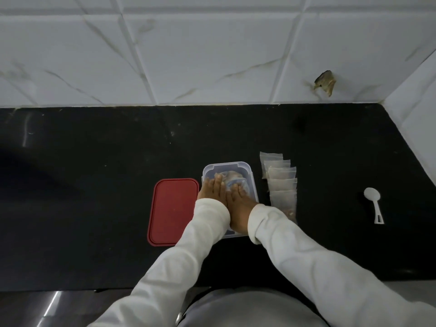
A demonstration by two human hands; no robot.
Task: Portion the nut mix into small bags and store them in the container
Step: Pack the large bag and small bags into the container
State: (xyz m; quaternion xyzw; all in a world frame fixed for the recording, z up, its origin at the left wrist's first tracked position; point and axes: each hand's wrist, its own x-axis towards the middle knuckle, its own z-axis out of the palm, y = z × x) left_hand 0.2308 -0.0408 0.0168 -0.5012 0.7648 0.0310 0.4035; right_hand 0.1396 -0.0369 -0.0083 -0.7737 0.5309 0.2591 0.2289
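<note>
While both hands press down inside the open container, the bench reads as follows.

Tiled wall (pixel 188 55): white, marble-veined; stands beyond the hands, past the far edge of the counter.
Counter (pixel 94 185): black stone; runs under and to both sides of the hands.
Sleeves: pale long sleeves, left sleeve (pixel 184 251) and right sleeve (pixel 306 256), converge on the container from the near edge.
Lid (pixel 173 211): red, rounded rectangle, flat on the counter just left of the left hand, beside the container and off it.
Container (pixel 253 185): clear plastic tub, uncovered, directly under both hands; its near end is hidden by the wrists.
Row of bags (pixel 282 182): small clear bags with brownish contents, overlapping in a line just right of the right hand and beside the container wall; five can be counted, the nearest partly behind the right cuff.
Left hand (pixel 212 188): fingers straight and together, palm down, lying flat on the bags in the tub; gripping nothing.
Right hand (pixel 238 199): same posture, touching the left hand along its side, fingers flat on the same bags; nothing pinched.
Spoon (pixel 374 204): white plastic, bowl away from the person, well to the right of both hands.
Bags in the container (pixel 232 179): crumpled clear plastic showing just beyond the fingertips; count cannot be told.
Wall mark (pixel 325 82): brown chip, far right of the hands.
</note>
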